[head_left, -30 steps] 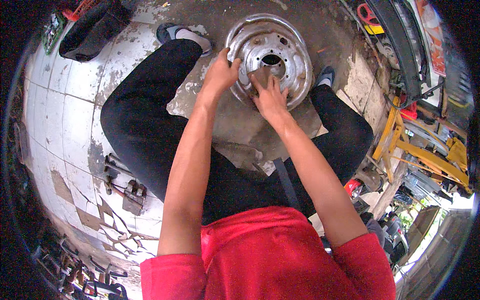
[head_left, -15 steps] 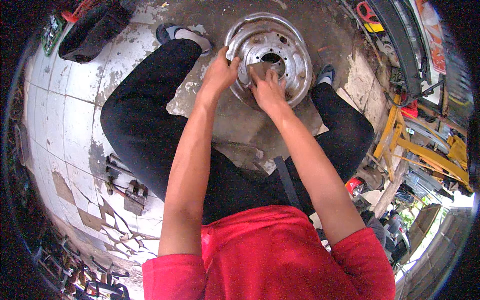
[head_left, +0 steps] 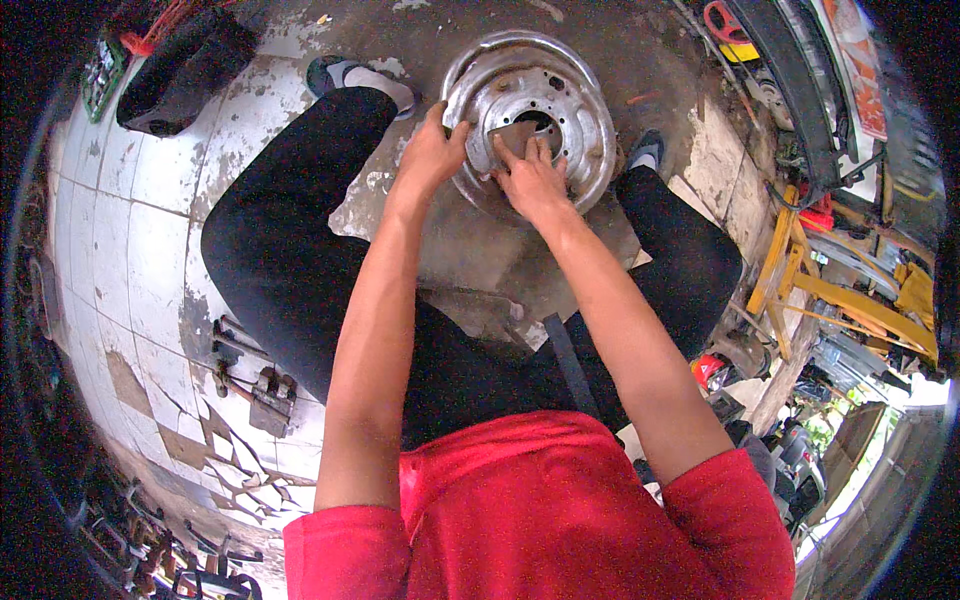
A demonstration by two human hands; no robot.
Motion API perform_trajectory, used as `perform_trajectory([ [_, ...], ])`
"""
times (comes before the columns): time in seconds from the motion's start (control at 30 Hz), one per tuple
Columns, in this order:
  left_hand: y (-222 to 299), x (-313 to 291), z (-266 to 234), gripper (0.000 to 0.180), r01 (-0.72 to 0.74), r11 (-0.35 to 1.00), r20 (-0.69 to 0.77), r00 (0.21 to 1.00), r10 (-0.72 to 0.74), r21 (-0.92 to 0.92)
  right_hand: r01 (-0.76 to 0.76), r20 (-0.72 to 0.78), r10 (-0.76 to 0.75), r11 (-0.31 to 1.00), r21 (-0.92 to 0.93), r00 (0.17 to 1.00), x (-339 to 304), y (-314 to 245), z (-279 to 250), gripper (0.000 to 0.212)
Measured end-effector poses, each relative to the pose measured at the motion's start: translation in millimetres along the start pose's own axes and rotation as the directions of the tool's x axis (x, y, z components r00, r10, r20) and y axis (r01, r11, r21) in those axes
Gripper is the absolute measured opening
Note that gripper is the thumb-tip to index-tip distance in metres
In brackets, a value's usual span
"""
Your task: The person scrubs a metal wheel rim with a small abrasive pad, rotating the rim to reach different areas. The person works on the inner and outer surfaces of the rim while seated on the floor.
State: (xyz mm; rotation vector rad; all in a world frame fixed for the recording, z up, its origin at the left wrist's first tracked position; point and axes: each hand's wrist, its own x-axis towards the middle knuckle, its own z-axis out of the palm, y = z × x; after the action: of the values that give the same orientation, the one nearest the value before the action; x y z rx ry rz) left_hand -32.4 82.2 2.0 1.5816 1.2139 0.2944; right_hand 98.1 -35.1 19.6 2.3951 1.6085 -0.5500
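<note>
A bare steel wheel rim point(head_left: 585, 130), silvery with brownish patches, stands tilted on the floor between my feet. My left hand point(head_left: 432, 155) grips its left edge, thumb on the near face and fingers going round behind. My right hand point(head_left: 535, 182) presses a small brownish-grey sheet of sandpaper point(head_left: 516, 136) against the wheel's face, just left of the round centre hole. The fingertips lie over the sheet, and part of the hole shows beyond them.
A dark boot-like thing point(head_left: 185, 75) lies at the upper left. Metal tools point(head_left: 270, 398) rest on broken white tiles point(head_left: 150, 260). To the right stand a yellow metal frame point(head_left: 860, 315), a long dark panel point(head_left: 812, 110) and a red-handled tool point(head_left: 725, 25).
The wheel has shifted slightly left in the picture, and both hands have moved with it. The left grip and the sandpaper under my right fingers stay the same.
</note>
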Motion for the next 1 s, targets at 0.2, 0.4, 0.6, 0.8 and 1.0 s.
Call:
perform_trajectory([
  [0.2, 2, -3, 1, 0.060, -0.015, 0.999, -0.026, 1.000, 0.016, 0.043, 0.028, -0.013, -0.028, 1.000, -0.005, 1.000, -21, 8, 12, 0.056],
  [0.4, -5, 0, 6, 0.059, -0.068, 0.998, -0.047, 0.997, 0.068, 0.008, 0.047, -0.037, -0.048, 0.999, -0.012, 0.998, -12, 8, 11, 0.059],
  [0.6, -7, 1, 7, 0.059, -0.066, 0.997, -0.041, 0.997, 0.067, 0.042, -0.020, -0.083, 0.024, 0.999, 0.043, 0.996, 18, -1, 6, 0.059],
  [0.8, -7, 0, 3, 0.063, -0.021, 0.999, -0.007, 1.000, 0.022, 0.033, 0.022, -0.020, -0.022, 0.999, 0.038, 1.000, -20, 8, 13, 0.057],
  [1.0, 2, -1, 2, 0.061, -0.030, 1.000, 0.003, 1.000, 0.030, 0.005, 0.041, -0.012, -0.041, 0.999, 0.012, 0.999, -16, 10, 6, 0.056],
])
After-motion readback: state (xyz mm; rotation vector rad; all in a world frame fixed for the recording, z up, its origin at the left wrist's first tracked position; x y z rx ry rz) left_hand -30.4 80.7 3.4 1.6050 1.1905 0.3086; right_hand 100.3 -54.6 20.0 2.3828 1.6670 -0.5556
